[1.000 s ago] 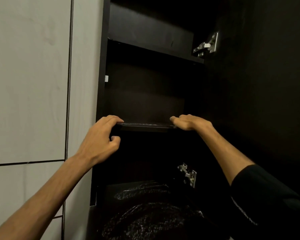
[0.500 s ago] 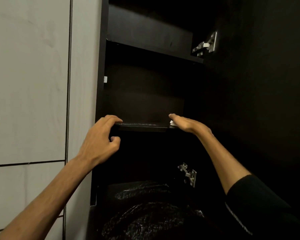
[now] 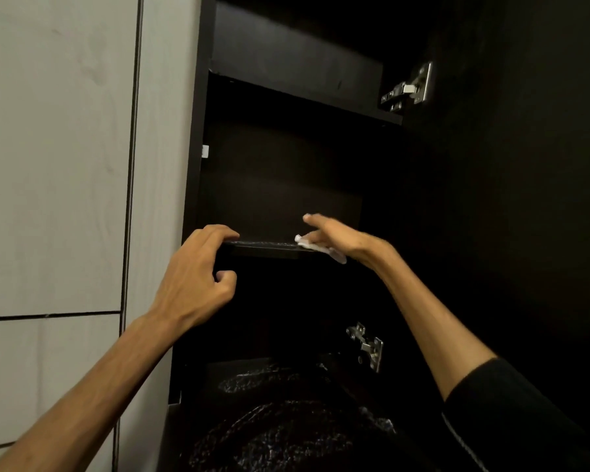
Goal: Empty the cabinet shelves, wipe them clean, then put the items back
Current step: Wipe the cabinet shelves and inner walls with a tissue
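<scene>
Right, both hands are up at the dark cabinet [image 3: 286, 172]. The left hand [image 3: 193, 277] has its fingertips curled over the front lip of the middle shelf [image 3: 266, 246] at its left end, thumb tucked below the edge, gripping the board. Over on the right end, the right hand [image 3: 338, 238] lies flat on that same shelf, fingers stretched out and pointing left into the cabinet, and a white cloth [image 3: 321, 248] is pressed beneath the palm, a crumpled corner poking out over the shelf's front edge. The shelf's top surface catches a thin line of light along its front; nothing can be seen standing on it from this angle.

Above, the upper shelf [image 3: 297, 68] runs across, with a metal hinge [image 3: 409, 88] at its right end. A second hinge [image 3: 367, 345] sits lower on the right, on the dark open door [image 3: 511, 199]. Down at the bottom, a glossy black plastic bag [image 3: 280, 434] glints, crumpled. To the left, pale wood-grain panels [image 3: 55, 158] with dark seams. The right forearm ends in a black sleeve [image 3: 511, 420] with a faint line of print along its cuff, too dim to read. No other writing is legible anywhere.
</scene>
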